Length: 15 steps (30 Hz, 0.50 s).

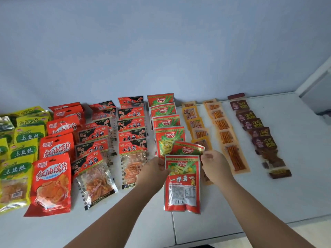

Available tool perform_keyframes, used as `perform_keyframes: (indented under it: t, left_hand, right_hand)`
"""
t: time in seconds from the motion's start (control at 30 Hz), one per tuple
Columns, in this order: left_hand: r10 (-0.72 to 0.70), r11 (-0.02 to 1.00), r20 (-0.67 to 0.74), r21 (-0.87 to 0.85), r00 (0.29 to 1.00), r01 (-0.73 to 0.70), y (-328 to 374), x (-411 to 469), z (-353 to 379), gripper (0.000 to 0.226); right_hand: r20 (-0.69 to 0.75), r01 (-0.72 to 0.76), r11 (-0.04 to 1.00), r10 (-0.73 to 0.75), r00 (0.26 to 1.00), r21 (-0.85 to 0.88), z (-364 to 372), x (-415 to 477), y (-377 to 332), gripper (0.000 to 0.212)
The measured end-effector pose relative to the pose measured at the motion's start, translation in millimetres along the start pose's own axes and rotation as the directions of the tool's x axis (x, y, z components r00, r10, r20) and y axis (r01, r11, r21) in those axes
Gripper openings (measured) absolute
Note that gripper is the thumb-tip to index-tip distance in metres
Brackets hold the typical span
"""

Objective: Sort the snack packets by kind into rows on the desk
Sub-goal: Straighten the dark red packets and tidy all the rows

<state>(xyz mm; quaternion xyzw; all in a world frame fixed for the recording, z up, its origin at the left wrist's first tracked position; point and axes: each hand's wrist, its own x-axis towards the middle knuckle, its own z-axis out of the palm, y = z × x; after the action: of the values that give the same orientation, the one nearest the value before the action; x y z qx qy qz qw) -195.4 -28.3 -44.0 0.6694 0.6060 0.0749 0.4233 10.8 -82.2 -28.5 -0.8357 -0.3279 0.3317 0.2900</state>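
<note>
A red packet with green onion print sits at the near end of its row, held at its top corners. My left hand pinches the top left corner and my right hand the top right. Just behind it lies a tilted packet of the same kind, its right corner at my right fingers; whether they touch it is unclear. The row of the same red-green packets runs back toward the wall.
Rows run left to right on the white desk: yellow packets, large red packets, two columns of black-red clear packets, orange packets, orange stick packets, dark brown packets. A wall stands behind.
</note>
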Motion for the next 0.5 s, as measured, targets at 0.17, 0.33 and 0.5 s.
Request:
perform_keyframes:
  t: [0.17, 0.33, 0.5]
  left_hand:
    - [-0.067, 0.993, -0.076, -0.106, 0.995, 0.058, -2, 3, -1, 0.015]
    - [-0.106, 0.975, -0.064, -0.202, 0.992, 0.091, 0, 0, -3, 0.030]
    - [-0.126, 0.950, 0.017, -0.287, 0.992, 0.126, 5, -1, 1, 0.044]
  right_hand:
    - [0.060, 0.104, 0.995, -0.105, 0.993, 0.011, 2, 14, -21, 0.021]
    - [0.178, 0.119, 0.989, -0.133, 0.975, 0.086, 1, 20, -26, 0.027]
    - [0.260, 0.114, 0.975, -0.162, 0.952, 0.192, -1, 19, -18, 0.010]
